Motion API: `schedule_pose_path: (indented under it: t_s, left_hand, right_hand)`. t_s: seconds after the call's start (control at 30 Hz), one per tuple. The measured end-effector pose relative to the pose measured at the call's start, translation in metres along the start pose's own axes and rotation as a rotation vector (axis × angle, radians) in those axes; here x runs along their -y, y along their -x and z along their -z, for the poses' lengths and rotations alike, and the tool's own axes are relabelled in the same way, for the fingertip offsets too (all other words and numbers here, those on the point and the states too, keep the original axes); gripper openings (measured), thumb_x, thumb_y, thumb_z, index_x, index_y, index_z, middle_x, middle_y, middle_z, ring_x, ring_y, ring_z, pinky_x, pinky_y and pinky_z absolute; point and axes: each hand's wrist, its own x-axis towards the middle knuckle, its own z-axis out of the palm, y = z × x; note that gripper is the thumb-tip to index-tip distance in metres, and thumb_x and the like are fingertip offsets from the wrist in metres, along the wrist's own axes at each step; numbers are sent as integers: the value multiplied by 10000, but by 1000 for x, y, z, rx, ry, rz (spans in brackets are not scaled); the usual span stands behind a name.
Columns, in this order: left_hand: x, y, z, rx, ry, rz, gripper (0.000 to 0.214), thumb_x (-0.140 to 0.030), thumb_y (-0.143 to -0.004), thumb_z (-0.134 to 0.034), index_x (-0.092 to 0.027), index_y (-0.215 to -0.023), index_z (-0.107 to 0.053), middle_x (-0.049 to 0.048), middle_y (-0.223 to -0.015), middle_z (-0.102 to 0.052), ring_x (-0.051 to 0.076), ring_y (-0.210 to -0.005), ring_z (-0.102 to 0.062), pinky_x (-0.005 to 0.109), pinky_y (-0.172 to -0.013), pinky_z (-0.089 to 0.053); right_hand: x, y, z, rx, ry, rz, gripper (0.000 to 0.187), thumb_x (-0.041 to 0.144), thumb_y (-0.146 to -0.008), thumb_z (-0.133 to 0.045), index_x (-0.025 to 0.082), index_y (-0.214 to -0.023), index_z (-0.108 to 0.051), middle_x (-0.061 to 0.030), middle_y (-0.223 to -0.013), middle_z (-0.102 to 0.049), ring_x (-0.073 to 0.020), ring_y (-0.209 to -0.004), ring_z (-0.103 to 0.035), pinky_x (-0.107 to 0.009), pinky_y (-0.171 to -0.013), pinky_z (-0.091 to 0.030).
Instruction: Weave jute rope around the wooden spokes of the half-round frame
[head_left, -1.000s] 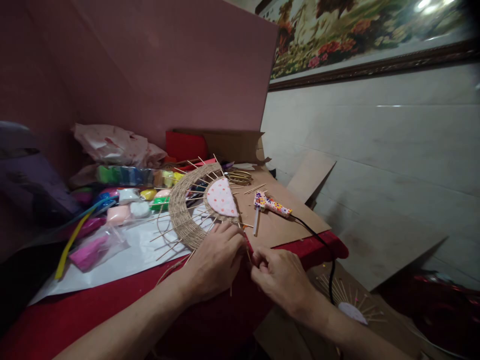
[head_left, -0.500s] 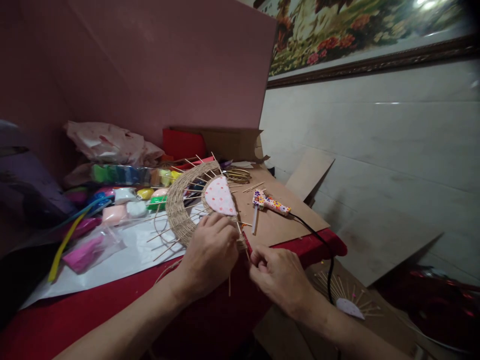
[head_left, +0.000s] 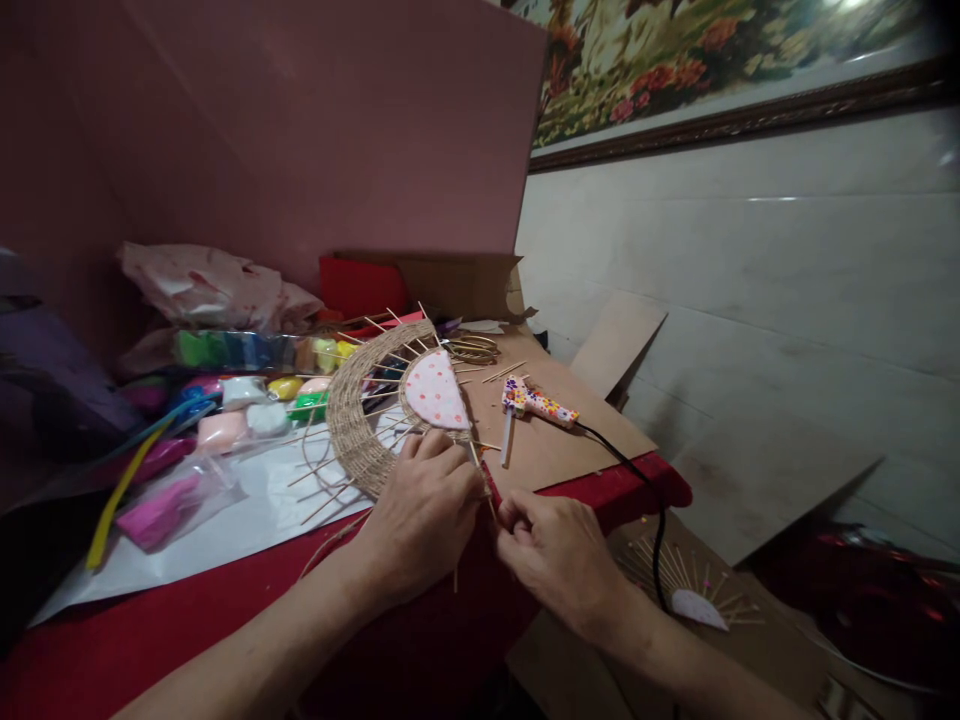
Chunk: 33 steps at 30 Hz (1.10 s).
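Note:
A half-round fan of woven twine on thin wooden sticks lies at the table's front edge. Its centre is a white half-disc with red dots. My left hand is closed around the fan's near end, covering part of the weave. Close by on the right, my right hand is pinched shut at the tip of the last stick; what lies between its fingers is too small to make out. A loose strand of twine runs out beside my left forearm.
A flowered glue gun with a black cord rests on cardboard. Bagged coloured clay and white paper are at left. Below, right, is another stick fan. The red cloth edge borders the tabletop.
The whole view has shifted slightly. Both hands keep nearly the same place and grip at the fan's near end, with only small finger movement.

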Motion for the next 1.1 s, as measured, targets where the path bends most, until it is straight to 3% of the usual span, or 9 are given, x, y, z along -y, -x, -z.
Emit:
schedule_pose_path:
  t_s: [0.23, 0.5, 0.6, 0.7, 0.9, 1.1]
  left_hand:
    - [9, -2, 14, -230, 247, 203, 139, -49, -702, -497, -174, -718, -554, 15, -721, -577, 181, -785, -461, 344, -715, -385]
    - [10, -4, 16, -163, 390, 207, 136, -70, -702, -552, -180, -635, -592, 3, -671, -580, 171, -763, -481, 328, -688, -393]
    - [11, -4, 13, -181, 479, 316, 95, -114, -712, -555, -173, -664, -611, 15, -700, -595, 162, -740, -509, 301, -650, -410]
    - [20, -4, 9, -258, 644, 495, 76, -183, -734, -555, -160, -728, -627, 20, -706, -611, 134, -663, -526, 255, -580, -411]
    - [31, -6, 12, -447, 933, 696, 134, -271, -711, -604, -147, -759, -616, -14, -610, -582, 94, -554, -523, 211, -510, -410]
    - [26, -6, 18, -486, 943, 734, 144, -263, -673, -630, -139, -747, -632, -1, -623, -594, 93, -543, -520, 204, -480, -412]
  right_hand:
    - [0, 0, -1, 4, -14, 2, 143, 234, -737, -515, 209, -615, -584, 63, -447, -481, -77, -429, -392, -232, -497, -211]
    - [-1, 1, 1, 5, -76, 16, 149, 247, -755, -527, 202, -630, -594, 53, -463, -509, -81, -428, -423, -228, -491, -253]
    - [-2, 3, 1, 12, -155, 5, 161, 265, -766, -525, 198, -632, -585, 46, -472, -512, -85, -441, -435, -221, -488, -267]
    - [-5, 5, -3, 26, -308, -33, 191, 292, -786, -512, 192, -631, -561, 35, -502, -516, -89, -468, -445, -213, -480, -278]
    - [-4, 0, -5, 123, -807, -160, 270, 388, -755, -576, 173, -614, -494, 52, -500, -430, -66, -452, -357, -196, -431, -259]
    - [2, -6, -1, 318, -1214, -242, 325, 432, -697, -657, 171, -643, -471, 79, -451, -396, -36, -380, -277, -184, -379, -172]
